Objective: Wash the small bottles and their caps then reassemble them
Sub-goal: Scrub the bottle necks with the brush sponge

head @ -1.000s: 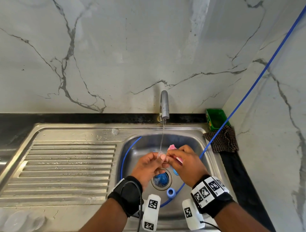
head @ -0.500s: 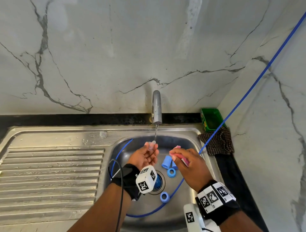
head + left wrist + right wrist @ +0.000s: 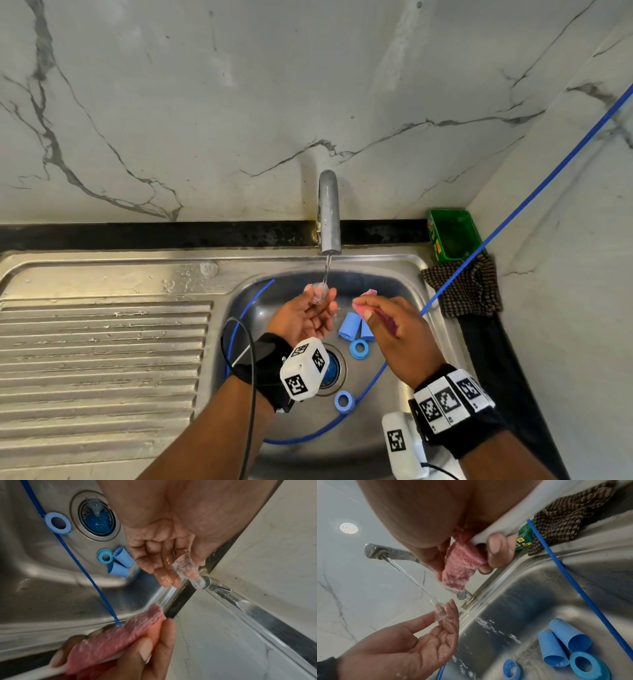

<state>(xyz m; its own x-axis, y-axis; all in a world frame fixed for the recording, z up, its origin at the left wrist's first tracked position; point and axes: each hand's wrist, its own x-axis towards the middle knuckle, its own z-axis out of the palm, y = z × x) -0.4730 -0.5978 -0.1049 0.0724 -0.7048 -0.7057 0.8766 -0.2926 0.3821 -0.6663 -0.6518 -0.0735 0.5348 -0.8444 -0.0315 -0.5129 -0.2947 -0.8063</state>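
My left hand (image 3: 320, 295) is turned palm up and pinches a small clear bottle (image 3: 318, 296) between thumb and forefinger, under the thin water stream from the tap (image 3: 329, 212). The left wrist view shows the bottle (image 3: 186, 566) wet and glassy, and the right wrist view shows the same bottle (image 3: 440, 612). My right hand (image 3: 366, 306) grips a pink sponge (image 3: 462, 566) just right of the stream, apart from the bottle. Two blue cone caps (image 3: 350, 325) and two blue rings (image 3: 359, 348) lie on the floor of the steel sink (image 3: 404, 274).
A blue cable (image 3: 513, 205) runs from the upper right down through the basin past the drain (image 3: 331, 373). At the back right corner sit a green box (image 3: 452, 236) and a checked cloth (image 3: 469, 287). The ribbed drainboard (image 3: 102, 359) lies to the left.
The hands have parted. The left hand turned palm up and brought the bottle under the stream; the right hand drew away to the right with the sponge, uncovering the blue caps.
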